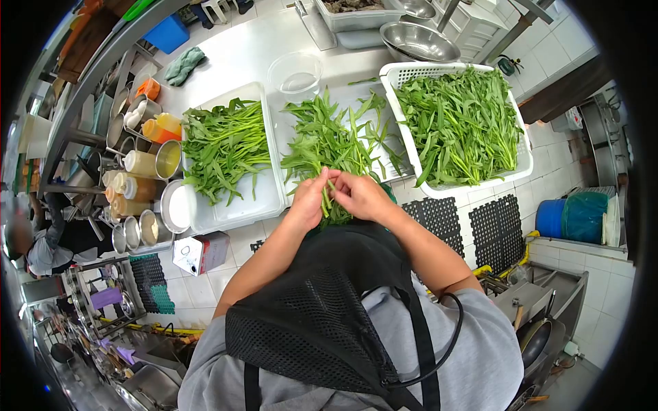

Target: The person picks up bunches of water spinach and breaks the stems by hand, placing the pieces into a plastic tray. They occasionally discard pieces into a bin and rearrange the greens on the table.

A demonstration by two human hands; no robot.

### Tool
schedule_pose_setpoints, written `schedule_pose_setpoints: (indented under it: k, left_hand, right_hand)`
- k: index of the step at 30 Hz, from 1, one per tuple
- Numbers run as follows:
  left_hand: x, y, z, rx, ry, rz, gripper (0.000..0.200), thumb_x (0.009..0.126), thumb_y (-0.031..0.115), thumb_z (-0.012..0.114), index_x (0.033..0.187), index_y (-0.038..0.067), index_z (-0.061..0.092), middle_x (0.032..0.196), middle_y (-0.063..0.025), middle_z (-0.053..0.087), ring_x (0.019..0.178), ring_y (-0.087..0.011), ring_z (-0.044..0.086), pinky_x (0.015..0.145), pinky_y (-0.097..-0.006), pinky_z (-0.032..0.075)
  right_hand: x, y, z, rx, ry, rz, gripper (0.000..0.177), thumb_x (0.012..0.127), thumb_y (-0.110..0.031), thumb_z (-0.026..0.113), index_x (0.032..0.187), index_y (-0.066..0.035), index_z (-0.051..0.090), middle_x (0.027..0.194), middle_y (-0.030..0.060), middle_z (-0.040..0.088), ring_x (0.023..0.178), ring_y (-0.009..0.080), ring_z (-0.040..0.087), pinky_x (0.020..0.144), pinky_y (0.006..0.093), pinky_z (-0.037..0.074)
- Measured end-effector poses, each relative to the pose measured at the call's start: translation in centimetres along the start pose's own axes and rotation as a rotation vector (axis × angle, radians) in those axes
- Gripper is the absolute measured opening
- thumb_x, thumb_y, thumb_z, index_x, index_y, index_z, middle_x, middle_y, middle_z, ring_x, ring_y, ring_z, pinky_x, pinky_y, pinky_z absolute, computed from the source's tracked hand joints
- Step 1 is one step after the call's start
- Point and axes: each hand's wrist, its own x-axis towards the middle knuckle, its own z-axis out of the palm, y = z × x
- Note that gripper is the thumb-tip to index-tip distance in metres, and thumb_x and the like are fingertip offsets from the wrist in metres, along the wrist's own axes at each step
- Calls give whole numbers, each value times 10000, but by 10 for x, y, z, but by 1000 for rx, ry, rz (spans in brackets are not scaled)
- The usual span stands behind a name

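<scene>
My left hand (310,200) is closed around green stems of a leafy vegetable that looks like water spinach. Beside it, my right hand (362,197) pinches at the same stems, its fingertips close to my left thumb. A loose pile of water spinach (322,137) lies just beyond both hands on the metal counter. To the left, a clear plastic tub (233,214) holds bunched water spinach with stems and leaves. On the right, a white perforated basket (526,161) is heaped with more of it. Some leaves hang below my hands, against the black apron.
A round clear container (296,72) stands behind the pile. Metal bowls (419,42) and a tub of dark food (363,19) are farther back. Sauce bottles (140,164) and small pots crowd the left edge. A green cloth (185,65) lies at the back left. Another person (51,236) is at far left.
</scene>
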Motion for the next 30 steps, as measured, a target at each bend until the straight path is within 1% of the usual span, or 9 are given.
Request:
schedule_pose_setpoints:
  k: [3,9,13,15,17,19,22,25,30]
  left_hand:
    - [18,-15,-27,20,66,24,342,976,350,496,941,20,581,915,-91,643,852,-173,598,765,-302,460]
    - [-2,20,-11,-98,138,74,286,992,276,472,1023,-6,513,704,-76,577,684,-210,596,692,-335,485]
    - [-3,22,-16,-82,100,70,342,987,340,470,868,27,542,676,-70,570,685,-212,597,689,-331,482]
    - [-2,20,-20,-100,67,66,375,982,368,475,814,40,547,664,-67,566,686,-212,598,690,-332,481]
    - [-10,27,-12,-168,104,59,421,969,417,481,711,86,512,646,-61,562,688,-210,600,693,-337,476]
    - [-7,25,-18,-212,87,73,420,967,423,485,702,96,494,651,-62,564,686,-211,599,693,-341,476]
    - [-5,22,-23,-258,75,77,417,967,424,484,689,114,459,659,-64,568,683,-215,596,682,-348,478]
    - [-4,24,-20,-276,69,68,404,972,414,476,696,120,443,664,-68,569,681,-220,593,666,-351,482]
    - [-9,25,-17,-274,68,68,396,979,395,466,698,119,436,662,-63,534,696,-246,571,689,-365,468]
  right_hand:
    - [1,1,-2,40,-170,-87,193,837,-187,676,781,-21,594,624,92,615,546,173,575,534,304,468]
    - [24,54,-4,-461,240,133,330,809,-332,686,842,-18,589,767,171,657,700,371,634,638,452,499]
    - [33,67,-9,-449,140,165,297,810,-283,678,845,0,593,793,230,641,751,428,615,690,486,494]
    - [43,66,-16,-365,123,175,250,809,-222,699,808,9,601,750,173,658,680,338,640,640,410,508]
    - [54,52,-29,374,105,243,189,809,-160,713,787,-1,613,687,55,633,598,163,597,561,289,482]
    - [56,32,-50,603,103,308,130,835,-138,692,820,-26,627,630,-35,548,584,33,496,506,199,422]
    - [61,41,-50,447,187,263,207,841,-213,685,846,-14,626,684,51,618,618,149,594,551,282,484]
    - [52,41,-39,-469,85,250,363,806,-328,685,910,12,606,919,235,642,877,424,611,772,466,493]
    - [48,73,-18,-494,23,200,330,781,-252,725,876,24,571,831,183,652,776,336,635,695,415,504]
